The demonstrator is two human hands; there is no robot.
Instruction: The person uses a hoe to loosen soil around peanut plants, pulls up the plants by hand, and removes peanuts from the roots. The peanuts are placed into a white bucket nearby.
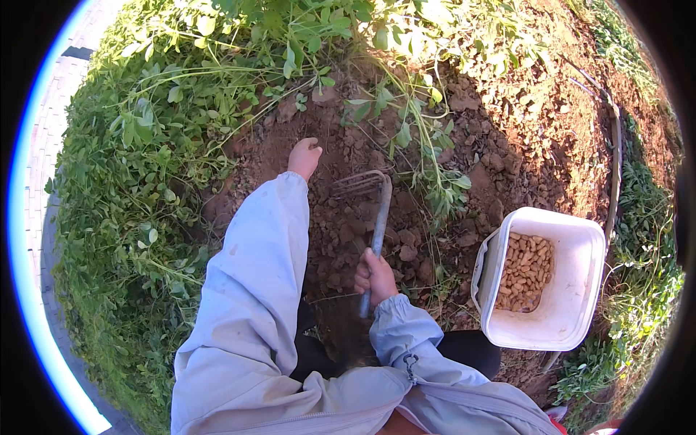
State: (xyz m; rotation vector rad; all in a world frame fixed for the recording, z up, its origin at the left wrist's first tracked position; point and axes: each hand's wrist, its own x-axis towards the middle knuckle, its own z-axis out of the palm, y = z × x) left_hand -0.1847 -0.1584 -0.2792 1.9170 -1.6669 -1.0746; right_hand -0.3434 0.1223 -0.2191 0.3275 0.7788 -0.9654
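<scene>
My right hand (376,276) is wrapped around the metal handle of a short hand rake (381,217). The rake's several bent tines point left, just above the loose brown soil (353,228). Ahead and to the left, my left hand (305,157) is over the dug soil with its fingers curled. Whether anything is pinched between them is too small to make out. Leafy peanut plants (304,49) stand in front of my hands, and an uprooted-looking stem (427,130) droops over the clods to the right of the rake head.
A white plastic bucket (571,304) stands at my right, its bottom covered with unshelled peanuts (524,272). A dark hose (615,163) runs along the soil beyond it. Dense green foliage (130,217) fills the left side, bordered by a paved strip (49,163).
</scene>
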